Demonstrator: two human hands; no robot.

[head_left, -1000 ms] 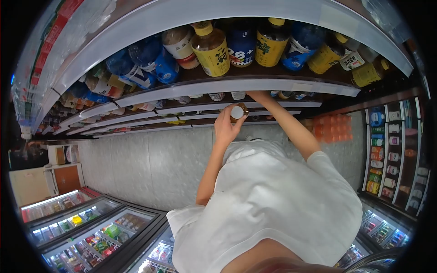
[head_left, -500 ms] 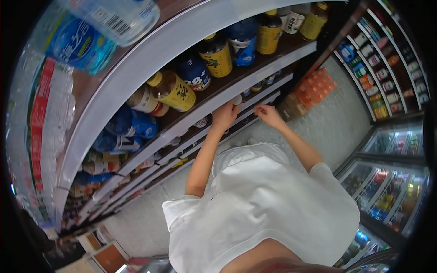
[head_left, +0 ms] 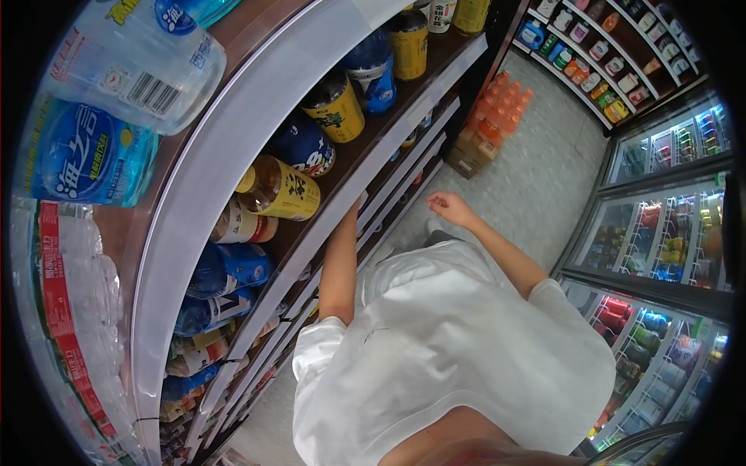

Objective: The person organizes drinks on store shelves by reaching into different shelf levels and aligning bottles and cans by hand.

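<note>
My left arm (head_left: 339, 264) reaches in under the front edge of a shelf with drinks. Only a little of my left hand (head_left: 358, 206) shows at that edge; its fingers and anything in them are hidden. My right hand (head_left: 449, 208) hangs in the air over the aisle, just off the lower shelves, its fingers loosely curled and nothing visible in them. Above my left hand, a yellow-labelled tea bottle (head_left: 289, 189) leans on its shelf beside a dark blue bottle (head_left: 305, 147). Another yellow-labelled bottle (head_left: 339, 113) stands farther along.
Large clear bottles with blue labels (head_left: 93, 155) stand on the top shelf at left. Orange drink bottles (head_left: 497, 109) sit by a cardboard box (head_left: 469, 153) on the floor (head_left: 536, 163). Glass-door coolers (head_left: 653, 233) line the right side; more stocked shelves (head_left: 598, 54) stand beyond.
My left hand, earlier in sight with a whitish round thing at its fingers, has gone in behind the shelf edge. My right hand stays in the air, its fingers still curled. The view has shifted.
</note>
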